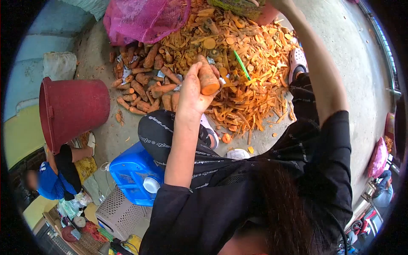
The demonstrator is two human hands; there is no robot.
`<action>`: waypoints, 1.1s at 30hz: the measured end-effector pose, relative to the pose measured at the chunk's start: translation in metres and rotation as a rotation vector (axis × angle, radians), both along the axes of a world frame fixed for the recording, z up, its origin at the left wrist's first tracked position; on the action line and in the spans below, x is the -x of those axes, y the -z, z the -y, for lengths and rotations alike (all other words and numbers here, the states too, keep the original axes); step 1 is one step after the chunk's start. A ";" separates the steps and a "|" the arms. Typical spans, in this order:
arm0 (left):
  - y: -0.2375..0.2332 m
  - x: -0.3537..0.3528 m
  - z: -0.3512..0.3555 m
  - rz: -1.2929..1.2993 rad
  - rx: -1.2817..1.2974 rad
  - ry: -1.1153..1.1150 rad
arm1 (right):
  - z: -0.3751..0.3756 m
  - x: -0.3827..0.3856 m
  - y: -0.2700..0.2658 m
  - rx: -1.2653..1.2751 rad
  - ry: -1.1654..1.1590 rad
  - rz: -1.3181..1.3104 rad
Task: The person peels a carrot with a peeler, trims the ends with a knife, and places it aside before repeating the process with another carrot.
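My left hand [193,91] is wrapped round a thick carrot [208,78], whose cut orange end faces me. Beneath and beyond it spreads a heap of carrot peelings [246,104] with cut tops and round slices. A green-handled tool [242,64] lies on the peelings. Unpeeled carrots [142,87] are piled to the left on the floor. My right arm reaches to the top edge of the view, where my right hand [278,3] is only partly seen near a green and reddish bundle [242,9]; its fingers are cut off by the frame.
A pink mesh sack [146,19] lies at the top. To the left are a red bucket [76,110], a blue jerrycan [136,174] and a grey crate [121,212]. A person in blue [51,180] sits at far left; another person [383,191] is at far right.
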State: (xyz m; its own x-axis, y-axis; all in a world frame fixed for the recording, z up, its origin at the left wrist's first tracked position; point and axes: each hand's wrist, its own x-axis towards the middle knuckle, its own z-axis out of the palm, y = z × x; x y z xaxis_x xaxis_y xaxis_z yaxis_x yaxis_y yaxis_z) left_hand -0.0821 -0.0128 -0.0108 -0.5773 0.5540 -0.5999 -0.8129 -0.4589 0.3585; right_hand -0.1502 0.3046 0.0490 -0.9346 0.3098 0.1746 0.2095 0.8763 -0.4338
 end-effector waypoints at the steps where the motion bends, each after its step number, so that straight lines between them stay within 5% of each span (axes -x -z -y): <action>1: 0.002 0.004 0.001 -0.011 -0.018 0.008 | 0.001 0.003 0.002 -0.060 -0.154 -0.012; 3: 0.006 0.003 0.003 -0.011 -0.054 0.040 | 0.005 -0.002 0.013 -0.176 -0.448 -0.014; 6: -0.002 0.003 0.000 0.080 -0.033 -0.015 | 0.032 -0.022 -0.035 0.070 -0.437 0.554; 7: -0.002 0.002 0.001 0.014 -0.024 0.002 | 0.014 -0.014 -0.016 -0.007 -0.446 0.292; 10: -0.005 0.000 -0.001 0.001 -0.015 -0.002 | -0.010 -0.013 0.002 -0.056 0.066 -0.217; 15: -0.009 -0.001 -0.006 -0.001 0.018 -0.014 | 0.044 -0.058 -0.019 0.254 -0.208 -0.069; 18: -0.014 -0.003 -0.007 0.013 0.106 -0.059 | 0.038 -0.067 -0.011 0.798 -0.117 0.082; 22: -0.009 -0.004 -0.008 0.023 0.146 -0.036 | 0.055 -0.086 -0.012 1.527 -0.188 -0.190; 27: -0.001 -0.009 -0.015 0.042 -0.002 0.033 | 0.081 -0.109 -0.037 1.609 0.095 -0.283; 33: 0.014 -0.022 -0.021 0.132 -0.159 0.180 | 0.091 -0.129 -0.034 1.350 -0.003 -0.324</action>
